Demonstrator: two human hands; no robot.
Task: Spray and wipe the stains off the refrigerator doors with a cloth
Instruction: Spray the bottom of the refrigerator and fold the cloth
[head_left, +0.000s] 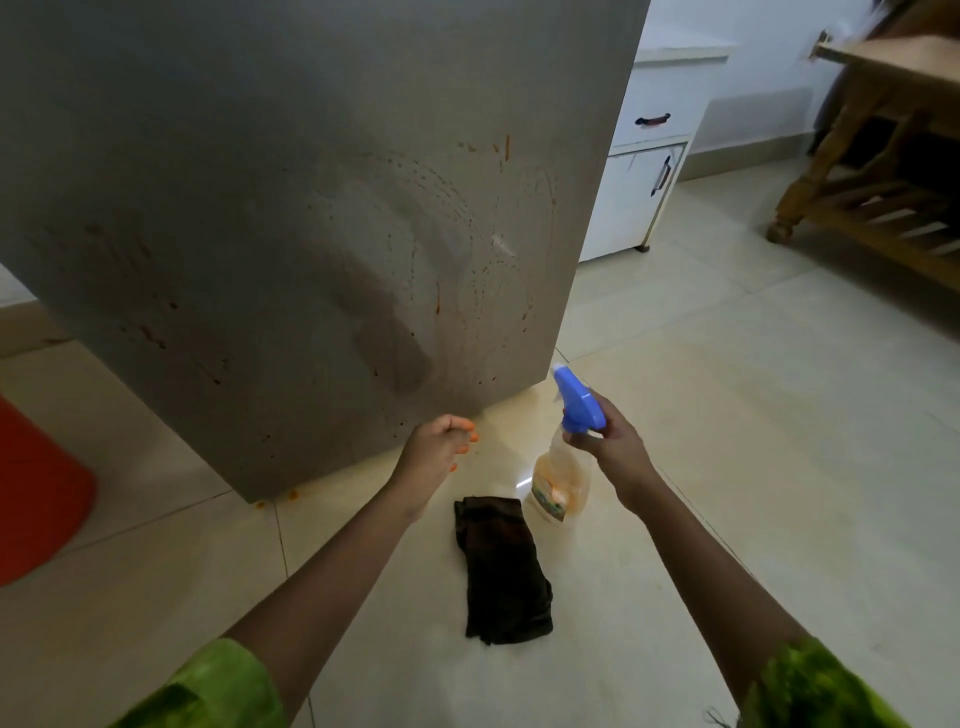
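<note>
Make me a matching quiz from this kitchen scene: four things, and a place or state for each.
1 clear plastic spray bottle with blue trigger head
2 dark brown folded cloth
3 grey metal refrigerator door
4 left hand

a streaked with orange stains
b lying on the floor tiles
c gripped by the right hand
d holding nothing

Pairs: 1-c, 2-b, 3-a, 4-d

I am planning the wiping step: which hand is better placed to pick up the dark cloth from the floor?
Left. The left hand holds nothing and hangs near the cloth on the floor; the right hand grips the spray bottle.
</note>
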